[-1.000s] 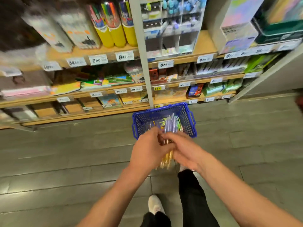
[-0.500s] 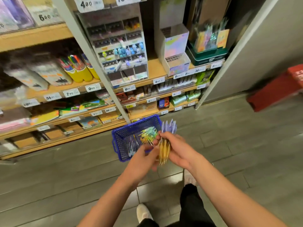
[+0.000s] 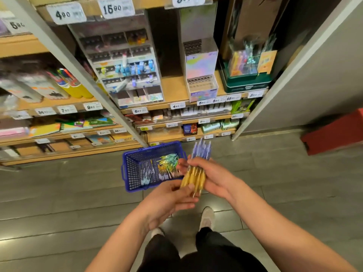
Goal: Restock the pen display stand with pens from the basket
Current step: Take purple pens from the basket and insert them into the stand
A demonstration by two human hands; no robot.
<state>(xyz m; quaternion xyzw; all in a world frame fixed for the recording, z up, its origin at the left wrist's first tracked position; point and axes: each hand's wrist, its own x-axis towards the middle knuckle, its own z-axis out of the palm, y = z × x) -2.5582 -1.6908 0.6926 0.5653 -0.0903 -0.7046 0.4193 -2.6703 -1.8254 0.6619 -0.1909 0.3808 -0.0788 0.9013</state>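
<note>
Nearest me, my left hand (image 3: 167,201) pinches the lower ends of the bundle of pens (image 3: 196,171) while my right hand (image 3: 214,178) clamps its fingers (image 3: 198,162) round the yellow barrels. In the last second the bundle has come up out of the basket (image 3: 135,173) on the floor (image 3: 78,193) and now hangs beside its near right corner. My view has lifted to the iridescent pen display stand (image 3: 202,75) at the front edge of the shelf (image 3: 172,89), its holes seemingly empty, so I judge filling comes next.

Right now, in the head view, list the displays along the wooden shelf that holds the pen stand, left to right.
Yellow tubes → clear compartment organiser → iridescent pen display stand → green display box.
</note>
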